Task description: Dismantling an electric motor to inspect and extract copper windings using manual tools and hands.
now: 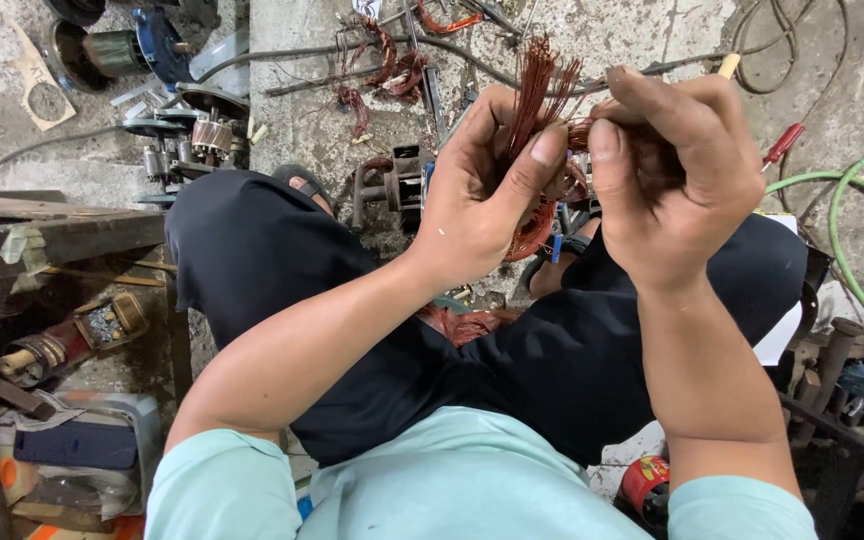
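Copper wire (542, 95) sits pinched between both my hands: my left hand (482, 200) is closed around the coil with its cut ends fanning out above the thumb, and my right hand (672, 180) grips the bundle just beside it. The ends look loose and untidy, so I judge the coil only partly sorted, with more strands left curled below my grip.

We have a single view, from a camera worn on the head, looking steeply down over the chest and lap. It sits close: the left hand (482, 205) and right hand (677, 180) fill the upper middle of the frame, the forearms run up from the lower edge. Beyond them, at the top, we see the concrete floor (652, 30).
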